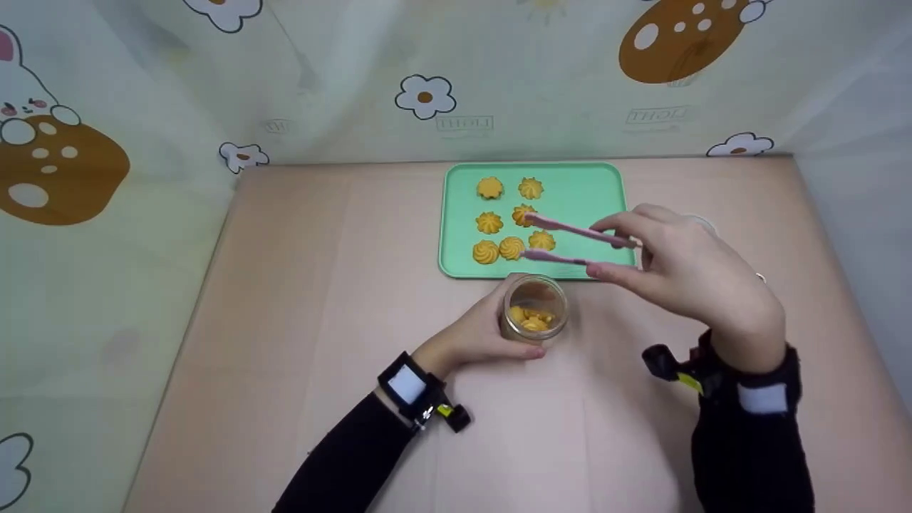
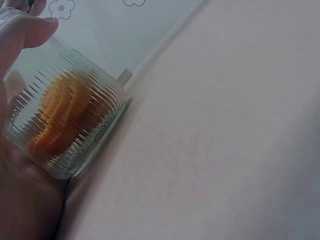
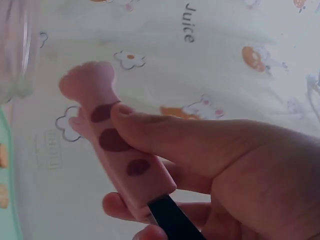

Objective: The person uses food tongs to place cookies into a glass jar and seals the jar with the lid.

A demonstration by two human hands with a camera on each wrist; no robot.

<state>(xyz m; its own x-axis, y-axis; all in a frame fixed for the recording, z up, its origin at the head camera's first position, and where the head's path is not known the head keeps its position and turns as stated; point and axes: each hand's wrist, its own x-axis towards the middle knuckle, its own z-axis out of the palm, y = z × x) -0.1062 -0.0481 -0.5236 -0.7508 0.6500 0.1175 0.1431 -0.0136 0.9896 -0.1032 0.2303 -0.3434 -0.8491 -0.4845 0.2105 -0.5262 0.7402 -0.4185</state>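
Pink tongs [image 1: 578, 229], arms spread, in the wide pinch of the right hand [image 1: 685, 263], over the four o'clock part of a green tray [image 1: 584, 191]; just beyond its six o'clock edge, the left hand [image 1: 476, 333] curled round a glass jar [image 1: 565, 308] of cookies [image 1: 533, 320].

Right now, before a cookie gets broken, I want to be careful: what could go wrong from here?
The tongs in the right hand are spread over closely set cookies on the green tray; closing them might bump or crumble a neighbour.

The left hand grips the open glass jar; if that grip slips, the jar could tip and spill the cookies inside.
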